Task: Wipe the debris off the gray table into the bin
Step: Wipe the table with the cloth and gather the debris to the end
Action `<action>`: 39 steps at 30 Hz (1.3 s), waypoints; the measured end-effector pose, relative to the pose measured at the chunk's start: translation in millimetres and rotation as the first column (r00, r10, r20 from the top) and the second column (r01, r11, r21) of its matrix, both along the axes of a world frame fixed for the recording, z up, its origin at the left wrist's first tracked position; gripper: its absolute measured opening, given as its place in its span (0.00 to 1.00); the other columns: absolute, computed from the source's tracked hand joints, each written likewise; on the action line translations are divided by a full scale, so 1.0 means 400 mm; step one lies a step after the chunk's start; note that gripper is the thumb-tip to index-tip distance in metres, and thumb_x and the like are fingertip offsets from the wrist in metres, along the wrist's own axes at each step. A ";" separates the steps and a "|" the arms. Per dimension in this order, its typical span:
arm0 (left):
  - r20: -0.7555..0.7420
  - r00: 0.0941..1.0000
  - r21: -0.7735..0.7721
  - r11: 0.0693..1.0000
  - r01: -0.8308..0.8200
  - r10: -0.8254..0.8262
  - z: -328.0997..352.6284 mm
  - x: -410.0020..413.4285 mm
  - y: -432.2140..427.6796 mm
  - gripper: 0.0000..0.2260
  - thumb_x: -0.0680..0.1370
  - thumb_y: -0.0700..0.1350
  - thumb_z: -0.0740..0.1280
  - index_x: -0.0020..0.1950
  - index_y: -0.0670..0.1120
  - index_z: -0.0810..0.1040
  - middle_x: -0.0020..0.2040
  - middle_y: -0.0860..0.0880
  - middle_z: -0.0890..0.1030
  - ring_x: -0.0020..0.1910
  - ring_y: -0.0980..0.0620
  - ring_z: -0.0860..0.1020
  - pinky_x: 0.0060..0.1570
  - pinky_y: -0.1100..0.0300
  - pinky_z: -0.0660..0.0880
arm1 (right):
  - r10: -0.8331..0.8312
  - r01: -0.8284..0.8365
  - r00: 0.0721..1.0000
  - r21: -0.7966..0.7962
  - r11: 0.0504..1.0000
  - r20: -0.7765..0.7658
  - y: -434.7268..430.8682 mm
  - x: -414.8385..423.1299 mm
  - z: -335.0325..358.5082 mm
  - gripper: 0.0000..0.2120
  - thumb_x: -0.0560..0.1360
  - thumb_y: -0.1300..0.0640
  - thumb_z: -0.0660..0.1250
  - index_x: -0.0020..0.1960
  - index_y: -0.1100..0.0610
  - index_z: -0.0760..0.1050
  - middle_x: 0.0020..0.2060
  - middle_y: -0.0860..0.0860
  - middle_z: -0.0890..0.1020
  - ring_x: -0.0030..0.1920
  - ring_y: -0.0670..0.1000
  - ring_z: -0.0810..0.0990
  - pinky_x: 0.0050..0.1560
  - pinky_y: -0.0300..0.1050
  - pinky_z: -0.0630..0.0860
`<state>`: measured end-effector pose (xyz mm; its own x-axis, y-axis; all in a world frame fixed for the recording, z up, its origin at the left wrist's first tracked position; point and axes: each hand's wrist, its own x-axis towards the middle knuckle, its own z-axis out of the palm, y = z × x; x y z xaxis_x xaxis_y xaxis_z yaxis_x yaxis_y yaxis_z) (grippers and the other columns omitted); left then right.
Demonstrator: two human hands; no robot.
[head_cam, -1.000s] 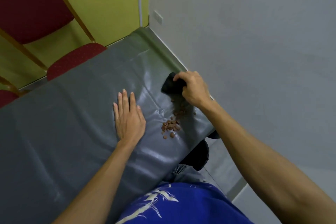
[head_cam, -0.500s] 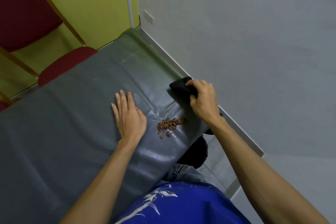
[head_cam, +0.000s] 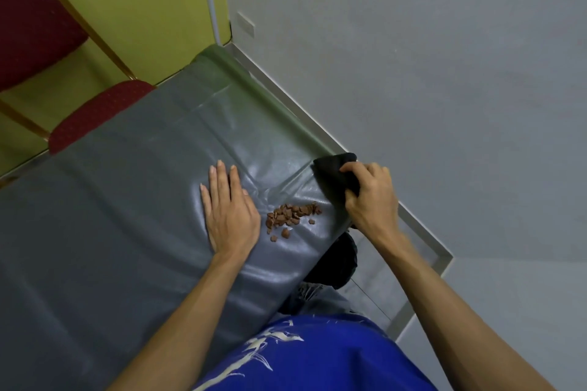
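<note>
A small heap of brown debris (head_cam: 290,216) lies on the gray table (head_cam: 127,216), close to its right end. My left hand (head_cam: 230,214) rests flat on the cover just left of the heap, fingers apart. My right hand (head_cam: 371,197) grips a black cloth (head_cam: 333,170) at the table's right edge, to the right of and slightly beyond the debris, not touching it. A black bin (head_cam: 338,259) shows partly below the table's right end, mostly hidden by the table and my right forearm.
A gray wall (head_cam: 413,57) runs close along the table's right end, with a pale skirting strip (head_cam: 286,95) at its foot. Red padded chairs (head_cam: 95,111) stand beyond the far side, against a yellow-green wall.
My right hand has carried the black cloth from over the debris out to the table's right edge. The debris is bunched into a tighter heap. The left hand stays flat.
</note>
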<state>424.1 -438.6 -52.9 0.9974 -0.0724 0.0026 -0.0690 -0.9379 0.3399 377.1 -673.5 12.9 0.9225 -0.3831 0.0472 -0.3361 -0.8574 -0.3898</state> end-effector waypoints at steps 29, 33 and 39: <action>-0.024 0.986 -0.024 0.986 -0.168 0.167 -0.006 -0.181 0.164 0.25 0.81 0.44 0.47 0.79 0.39 0.56 0.80 0.43 0.54 0.80 0.46 0.49 0.77 0.45 0.50 | 0.825 -0.813 0.450 0.225 0.537 -0.342 0.229 0.161 0.065 0.19 0.63 0.69 0.63 0.46 0.50 0.80 0.49 0.49 0.79 0.55 0.51 0.74 0.47 0.50 0.75; -0.019 0.986 -0.007 0.986 -0.166 0.165 -0.013 -0.184 0.165 0.25 0.81 0.43 0.48 0.78 0.39 0.57 0.80 0.42 0.55 0.80 0.46 0.50 0.77 0.44 0.52 | 0.823 -0.804 0.539 0.183 0.566 -0.176 0.284 0.167 0.064 0.19 0.62 0.70 0.62 0.44 0.50 0.80 0.48 0.48 0.80 0.55 0.52 0.76 0.45 0.49 0.76; -0.004 0.989 -0.007 0.989 -0.148 0.148 -0.009 -0.188 0.167 0.24 0.81 0.41 0.51 0.78 0.39 0.58 0.80 0.42 0.55 0.80 0.46 0.50 0.77 0.46 0.51 | 0.913 -0.910 0.369 0.133 0.393 -0.176 0.312 0.112 0.014 0.15 0.60 0.69 0.62 0.38 0.52 0.76 0.43 0.48 0.79 0.52 0.54 0.77 0.38 0.50 0.77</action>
